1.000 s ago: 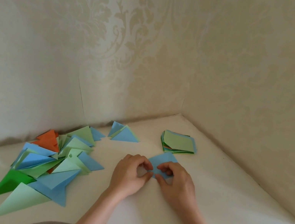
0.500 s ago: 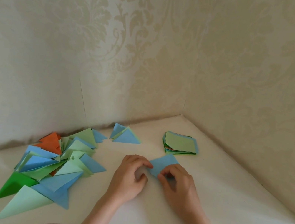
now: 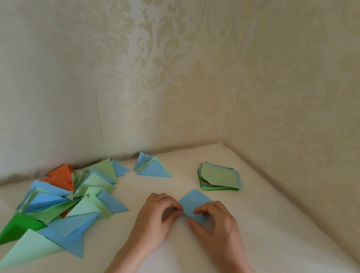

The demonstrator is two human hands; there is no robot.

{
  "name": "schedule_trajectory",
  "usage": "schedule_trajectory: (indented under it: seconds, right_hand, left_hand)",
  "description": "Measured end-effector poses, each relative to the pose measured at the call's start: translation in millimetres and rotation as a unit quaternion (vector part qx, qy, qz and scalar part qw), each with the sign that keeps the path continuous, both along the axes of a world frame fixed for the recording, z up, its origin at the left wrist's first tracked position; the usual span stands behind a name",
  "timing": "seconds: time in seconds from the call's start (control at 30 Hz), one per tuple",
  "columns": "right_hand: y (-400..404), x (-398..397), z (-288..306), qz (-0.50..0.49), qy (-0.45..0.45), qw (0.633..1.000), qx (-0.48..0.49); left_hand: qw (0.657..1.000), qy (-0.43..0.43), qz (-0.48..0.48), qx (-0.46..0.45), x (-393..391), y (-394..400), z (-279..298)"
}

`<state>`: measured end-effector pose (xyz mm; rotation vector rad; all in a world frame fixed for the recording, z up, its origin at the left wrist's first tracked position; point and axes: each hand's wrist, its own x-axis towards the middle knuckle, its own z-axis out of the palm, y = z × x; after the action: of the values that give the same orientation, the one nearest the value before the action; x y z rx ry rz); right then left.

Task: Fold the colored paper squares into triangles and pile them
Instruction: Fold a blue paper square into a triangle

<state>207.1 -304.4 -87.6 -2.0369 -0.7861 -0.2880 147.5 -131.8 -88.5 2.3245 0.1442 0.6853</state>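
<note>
Blue paper (image 3: pixel 194 204) near corner hidden under hands, perhaps folded.

Bare left hand (image 3: pixel 156 213) & bare right hand (image 3: pixel 216 223), both w/ bare forearms running to the bottom edge. No sleeves in view, wrists uncovered. Fingers slim, nails short & unpainted as far as visible. Nothing worn on fingers or wrists.

No text, label, brand, number or sign can be read anywhere in the head view, neither on the colored paper nor on the patterned wallpaper.
</note>
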Motion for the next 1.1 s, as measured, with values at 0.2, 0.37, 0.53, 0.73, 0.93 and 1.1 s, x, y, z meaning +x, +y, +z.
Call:
schedule_trajectory:
  seconds: [0.2,0.37,0.53,0.73,0.93,1.1]
  right_hand:
    - [1,3,-2,-0.034,0.001,0.999,-0.02]
    - [2,4,-5,-0.059,-0.015,0.998,-0.03]
    - [4,2,-7,-0.09,-0.008,0.992,-0.086]
    - [6,2,-4,-0.107,0.003,0.988,-0.113]
    - [10,2,-3,-0.133,0.004,0.981,-0.139]
    - [8,1,-2,-0.135,0.028,0.982,-0.132]
  left_hand:
    - [1.0,-0.003,-0.012,0.002,-2,-2,1]
    - [0.999,-0.01,-0.01,-0.039,-4,-4,6]
    - [1.0,-0.019,0.016,-0.019,-3,-4,6]
    - [0.999,-0.02,0.037,0.006,-1,-5,4]
    - [0.998,-0.013,0.06,0.029,4,-6,2]
    - [0.997,0.002,0.079,-0.026,4,-6,1]
